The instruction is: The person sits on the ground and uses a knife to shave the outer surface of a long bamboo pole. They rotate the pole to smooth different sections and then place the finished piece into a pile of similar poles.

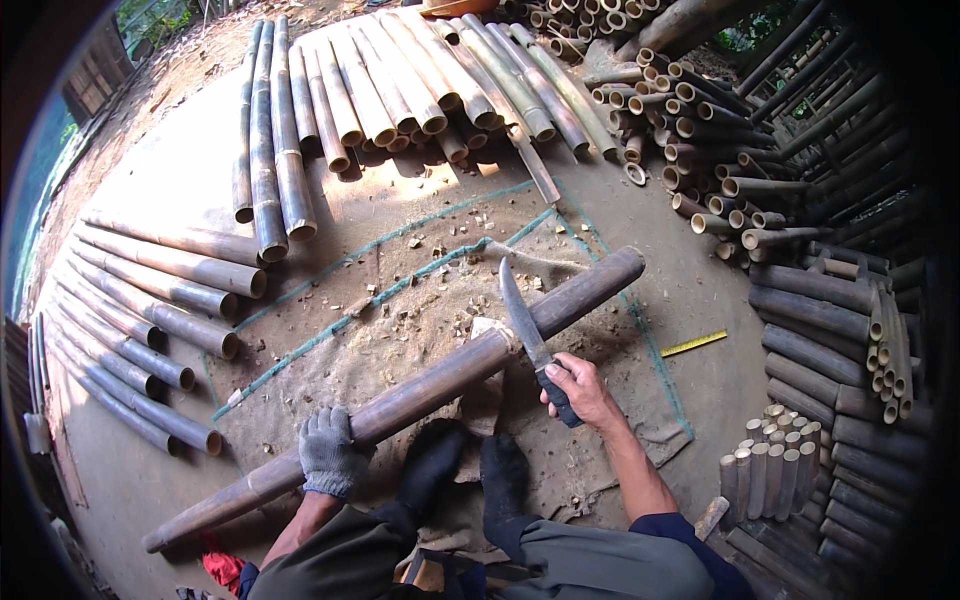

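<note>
A long brown bamboo pole lies slantwise in front of me, its near end at the lower left and its far end at the upper right. My left hand, in a grey knit glove, is closed around the pole left of its middle. My bare right hand grips the dark handle of a large knife. Its curved blade points up and away, crossing over the pole near a pale, shaved joint. Whether the blade touches the bamboo I cannot tell.
Beneath the pole a sackcloth with green edging is strewn with wood chips. Cut bamboo poles fan out at left and along the back. More bamboo is stacked at right, near short upright pieces. A yellow measuring tape lies right of the cloth.
</note>
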Available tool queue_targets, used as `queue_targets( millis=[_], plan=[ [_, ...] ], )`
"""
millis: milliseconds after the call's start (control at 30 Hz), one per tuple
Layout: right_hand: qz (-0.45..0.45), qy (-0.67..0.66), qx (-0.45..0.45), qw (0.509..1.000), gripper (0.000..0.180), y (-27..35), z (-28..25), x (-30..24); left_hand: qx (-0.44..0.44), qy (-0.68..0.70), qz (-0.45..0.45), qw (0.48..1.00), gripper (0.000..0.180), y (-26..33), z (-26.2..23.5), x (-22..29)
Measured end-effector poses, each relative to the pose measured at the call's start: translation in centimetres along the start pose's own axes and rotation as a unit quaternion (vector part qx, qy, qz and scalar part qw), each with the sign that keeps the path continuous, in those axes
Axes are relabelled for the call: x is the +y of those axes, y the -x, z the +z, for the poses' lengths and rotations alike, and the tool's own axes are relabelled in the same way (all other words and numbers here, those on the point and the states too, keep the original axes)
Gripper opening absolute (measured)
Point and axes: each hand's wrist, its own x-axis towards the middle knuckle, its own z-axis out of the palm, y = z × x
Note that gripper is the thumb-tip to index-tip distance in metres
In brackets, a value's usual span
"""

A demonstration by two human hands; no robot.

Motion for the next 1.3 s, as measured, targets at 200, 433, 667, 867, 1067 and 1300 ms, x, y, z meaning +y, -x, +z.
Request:
queue_targets(
  millis=[200, 433, 667, 867, 1067, 1300],
  plan=[
    [-0.016, 0.029, -0.068, 0.997, 0.033, -0.2, -0.1, 0.0, -0.005, -0.003, -0.003, 1.0, 0.064, -0.2, -0.4, 0.2],
    [0.001, 0.003, -0.072, 0.997, 0.032, -0.2, 0.4, 0.3, -0.003, -0.004, 0.0, 1.0, 0.069, -0.1, -0.2, 0.1],
    [0.018, -0.069, -0.097, 0.993, 0.033, 0.2, 2.2, 0.3, 0.02, 0.004, 0.023, 1.0, 0.064, -0.3, -0.5, 0.3],
    [0.004, -0.118, -0.05, 0.992, 0.033, -0.1, 1.8, 1.1, -0.088, 0.047, 0.005, 0.995, 0.066, -1.9, -2.5, 0.1],
    [-0.032, 0.008, -0.012, 0.999, 0.039, 1.1, 1.0, 1.5, -0.194, 0.072, -0.021, 0.978, 0.066, -3.7, -4.0, -0.6],
    [-0.013, -0.035, -0.021, 0.999, 0.035, 1.1, 1.3, 1.3, -0.192, 0.056, -0.018, 0.98, 0.065, -3.8, -4.0, -0.6]
  ],
)
